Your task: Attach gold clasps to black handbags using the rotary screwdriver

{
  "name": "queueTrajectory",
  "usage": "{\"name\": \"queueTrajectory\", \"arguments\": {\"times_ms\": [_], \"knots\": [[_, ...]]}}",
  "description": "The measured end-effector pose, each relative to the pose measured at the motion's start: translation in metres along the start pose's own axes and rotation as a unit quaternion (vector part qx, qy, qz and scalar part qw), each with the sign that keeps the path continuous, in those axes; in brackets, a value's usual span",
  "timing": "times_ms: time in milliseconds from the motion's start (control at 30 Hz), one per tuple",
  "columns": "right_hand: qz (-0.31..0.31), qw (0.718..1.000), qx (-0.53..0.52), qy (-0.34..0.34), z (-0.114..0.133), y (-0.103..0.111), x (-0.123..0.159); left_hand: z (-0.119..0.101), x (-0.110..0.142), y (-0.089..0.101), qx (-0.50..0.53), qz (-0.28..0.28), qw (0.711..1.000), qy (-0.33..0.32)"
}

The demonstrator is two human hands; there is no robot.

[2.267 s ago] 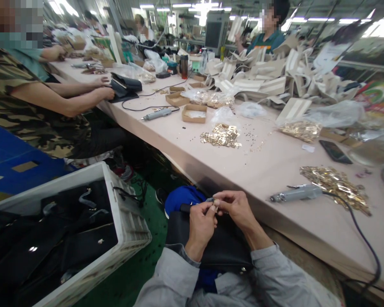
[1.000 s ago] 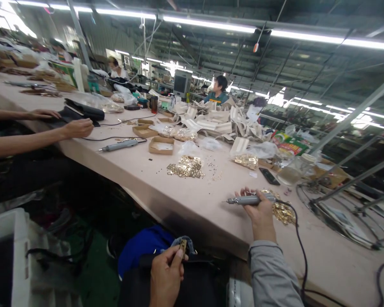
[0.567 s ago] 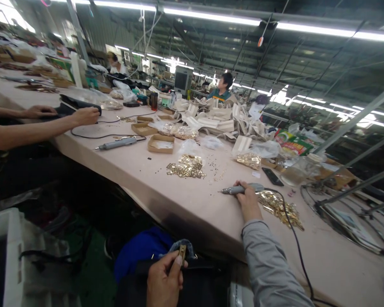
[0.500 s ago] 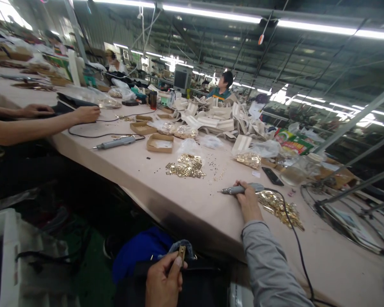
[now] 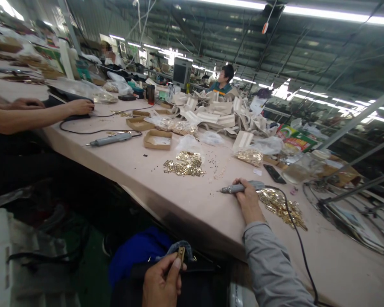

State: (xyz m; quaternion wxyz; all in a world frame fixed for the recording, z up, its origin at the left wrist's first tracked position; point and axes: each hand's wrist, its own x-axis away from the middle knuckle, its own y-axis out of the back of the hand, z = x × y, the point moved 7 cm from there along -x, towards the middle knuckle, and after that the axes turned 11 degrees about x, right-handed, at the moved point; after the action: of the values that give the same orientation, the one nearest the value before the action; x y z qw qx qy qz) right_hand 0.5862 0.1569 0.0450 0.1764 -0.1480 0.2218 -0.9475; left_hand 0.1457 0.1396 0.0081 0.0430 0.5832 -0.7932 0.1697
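The long surface point(image 5: 166, 200), covered in pale pink, runs across a large workshop with tube lights point(image 5: 326, 13) under its roof. A heap of pale strips point(image 5: 220, 119) lies toward the far side, and a person in a green top point(image 5: 222, 87) is beyond it. Nearer are a cardboard box point(image 5: 158, 144), a middle pile of gold pieces point(image 5: 185, 166) and a phone point(image 5: 275, 174). A second screwdriver point(image 5: 112, 139) lies near a co-worker's hand point(image 5: 81, 107), which touches a dark bag.

The right hand point(image 5: 248, 200) has its grip around a grey screwdriver point(image 5: 232, 189), just beside another gold pile point(image 5: 284, 209); whether its tip touches the surface is unclear. The left hand's point(image 5: 163, 279) grip pinches a brass clip point(image 5: 181, 252) between thumb and finger, above a black bag point(image 5: 200, 269) on the person's lap.

At the earliest frame both hands met over the bag and the grey screwdriver lay loose; now the hands are well apart, and the tilted-up view shows more ceiling and less of the white crate point(image 5: 35, 256).
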Motion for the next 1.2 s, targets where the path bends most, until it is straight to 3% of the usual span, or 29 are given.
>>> {"name": "queueTrajectory", "arguments": {"times_ms": [1200], "knots": [[0.03,0.999,-0.032,-0.021,-0.0038,-0.0011,0.0002,0.0039,-0.0024,0.0032,-0.003,-0.001,1.0,-0.009]]}}
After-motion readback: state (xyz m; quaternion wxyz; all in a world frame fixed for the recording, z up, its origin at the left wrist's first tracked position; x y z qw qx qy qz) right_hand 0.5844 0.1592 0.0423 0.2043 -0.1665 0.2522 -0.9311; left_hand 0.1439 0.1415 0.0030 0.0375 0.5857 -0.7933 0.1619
